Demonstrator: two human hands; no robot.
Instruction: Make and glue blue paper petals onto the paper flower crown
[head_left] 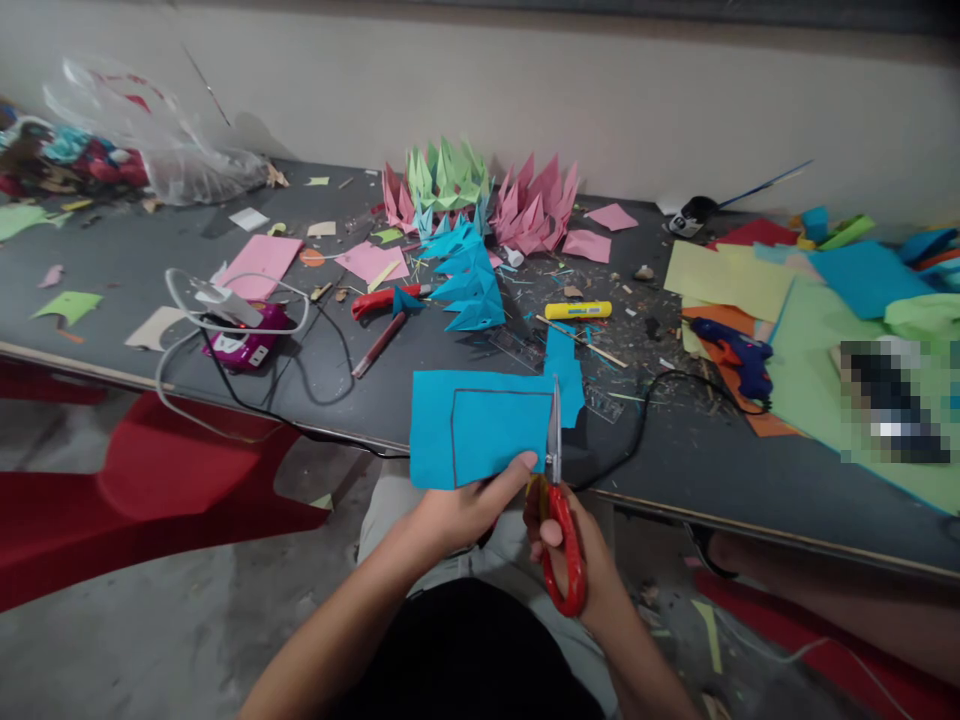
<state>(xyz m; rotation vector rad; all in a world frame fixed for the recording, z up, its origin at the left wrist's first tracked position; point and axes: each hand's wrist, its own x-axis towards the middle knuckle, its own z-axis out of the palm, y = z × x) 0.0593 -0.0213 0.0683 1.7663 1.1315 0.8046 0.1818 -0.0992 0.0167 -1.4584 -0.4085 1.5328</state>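
My left hand (480,505) pinches the lower edge of a blue sheet of paper (499,430), thumb on top. Dark drawn lines mark a rectangle on the sheet. In my right hand (574,540) is a pair of scissors (562,545) with red handles, its blades pointing away from me at the sheet's right edge, along a drawn line. A ragged blue paper strip (562,365) lies just beyond the blades. Farther back on the table stand folded paper pieces with pointed tips: a blue one (472,285), a green one (448,180) and pink ones (536,210).
A purple power socket (247,340) with white and black cords is at the left. A yellow tube (577,310), a red cutter (382,300) and a blue glue gun (735,355) lie on the table (480,440). Coloured paper sheets (817,360) are piled right; a red chair (180,480) stands left.
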